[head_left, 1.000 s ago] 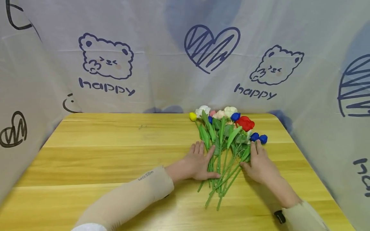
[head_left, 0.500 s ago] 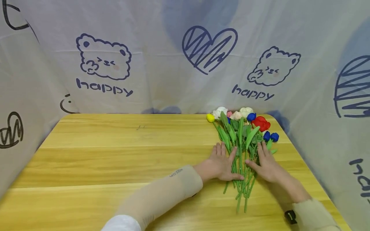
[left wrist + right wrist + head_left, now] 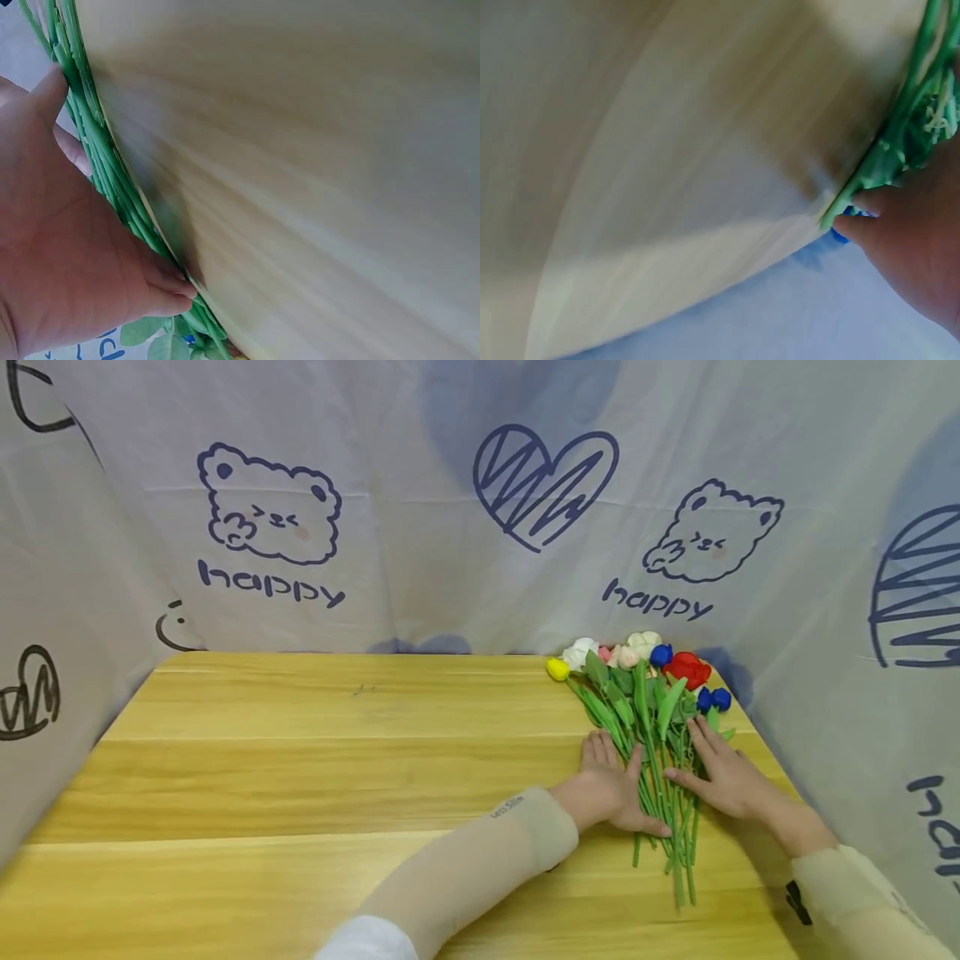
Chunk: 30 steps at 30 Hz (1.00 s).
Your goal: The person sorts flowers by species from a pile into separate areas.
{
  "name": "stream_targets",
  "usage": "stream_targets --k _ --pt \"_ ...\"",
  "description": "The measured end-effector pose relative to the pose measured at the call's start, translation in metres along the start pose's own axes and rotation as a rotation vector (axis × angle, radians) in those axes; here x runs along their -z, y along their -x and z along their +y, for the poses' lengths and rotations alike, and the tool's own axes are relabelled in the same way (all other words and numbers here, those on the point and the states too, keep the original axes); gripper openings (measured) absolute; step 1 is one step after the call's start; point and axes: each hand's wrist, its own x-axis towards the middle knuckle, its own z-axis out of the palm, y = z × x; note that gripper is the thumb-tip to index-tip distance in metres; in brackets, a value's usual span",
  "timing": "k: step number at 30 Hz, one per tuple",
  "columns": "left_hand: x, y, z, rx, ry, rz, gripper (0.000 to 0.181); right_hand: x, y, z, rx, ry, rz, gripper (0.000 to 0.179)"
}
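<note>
A bunch of artificial flowers lies at the right of the table, its green stems (image 3: 660, 785) pointing toward the person. A red flower (image 3: 687, 670), a yellow bud (image 3: 557, 669), blue buds (image 3: 712, 699), white blooms (image 3: 580, 654) and green leaves (image 3: 641, 693) make up its far end. My left hand (image 3: 617, 789) lies against the left of the stems, fingers straight and thumb over them. My right hand (image 3: 731, 777) rests along the right side, fingers extended. In the left wrist view the stems (image 3: 105, 150) run beside the hand. The right wrist view shows leaves (image 3: 889, 161) at the fingertips.
The wooden table (image 3: 300, 760) stretches out to the left of the flowers. A pale printed curtain (image 3: 420, 527) hangs right behind the table and along both sides. The blooms lie close to the table's far right corner.
Both hands and the flower bunch have slid to the right across the table. The stems now lie closer together, and fewer cross at the near end.
</note>
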Motion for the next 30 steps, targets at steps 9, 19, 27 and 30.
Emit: stream_targets --k 9,19,27,30 --pt "0.002 -0.002 0.004 -0.019 0.027 0.028 0.117 0.002 -0.002 0.021 0.013 0.157 0.023 0.093" --pt "0.002 0.000 0.000 0.005 0.005 0.033 0.114 0.003 0.000 0.022 0.007 0.146 0.025 0.091" --pt "0.002 -0.002 0.004 0.019 0.002 0.015 0.113 0.003 0.001 0.023 0.000 0.127 0.028 0.092" --pt "0.003 -0.001 0.004 0.013 0.013 0.019 0.113 0.004 0.001 0.024 -0.003 0.111 0.029 0.092"
